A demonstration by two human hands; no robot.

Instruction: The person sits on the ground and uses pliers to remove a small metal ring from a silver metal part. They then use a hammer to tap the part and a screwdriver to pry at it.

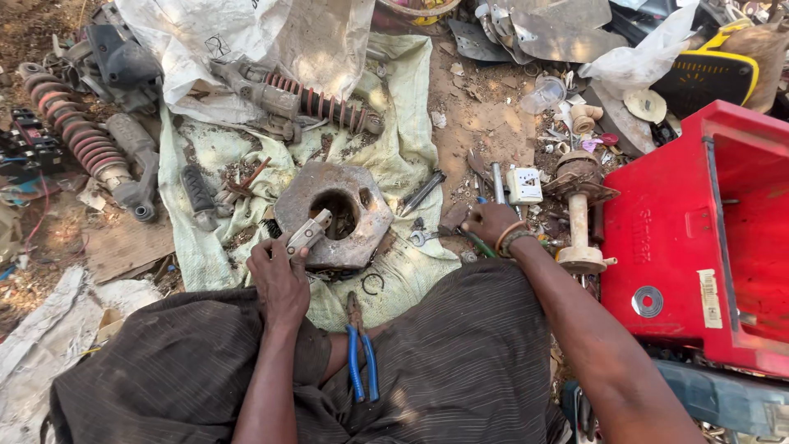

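Dusty ground; left hand (279,275) grips grey metal bracket (308,234).

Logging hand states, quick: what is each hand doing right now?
Left hand: closed on a small metal part resting on the metal block.
Right hand: closed on a green-handled tool.

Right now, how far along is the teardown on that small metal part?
Done: loose bits already litter the sack cloth. In hand: left hand steadies a small metal part on the steel block; right hand grasps a green-handled tool. Left: part looks intact; blue-handled pliers lie unused.
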